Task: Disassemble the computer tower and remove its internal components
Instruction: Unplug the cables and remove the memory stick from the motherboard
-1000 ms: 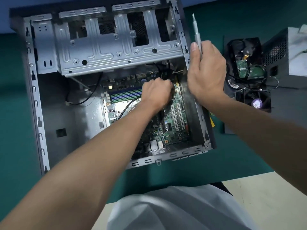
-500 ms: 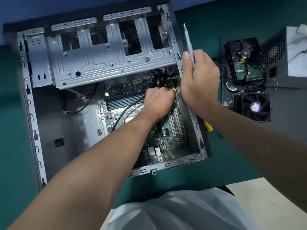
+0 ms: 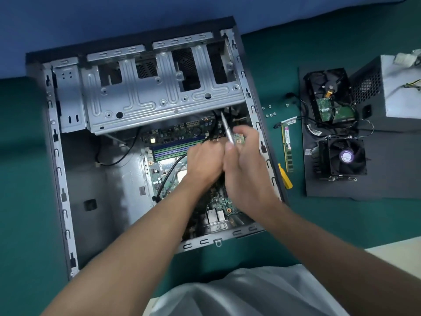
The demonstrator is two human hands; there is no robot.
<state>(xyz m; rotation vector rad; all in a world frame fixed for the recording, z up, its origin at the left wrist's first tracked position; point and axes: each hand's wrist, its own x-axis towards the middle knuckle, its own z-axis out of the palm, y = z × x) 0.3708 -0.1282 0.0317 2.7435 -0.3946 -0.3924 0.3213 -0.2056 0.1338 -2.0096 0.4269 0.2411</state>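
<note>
While tower lies open, green motherboard exposed: right grip clasps screwdriver; left grip curled, contents indiscernible.

Tower case: grey metal inside, black outer shell. Drive cage: silver-grey, stamped with winding ridges. Motherboard: green. Memory slots: alternating blue and green stripes. Cable: black. Screwdriver: silver. Surface: dark teal-green, blue beyond its far edge. Memory stick: green, white label. Tool handle: yellow. Side panel: matte black. Hard drive: black, green circuit board. Fan: black, purple-and-white hub sticker. Power supply: light grey, one side black honeycomb mesh.
</note>
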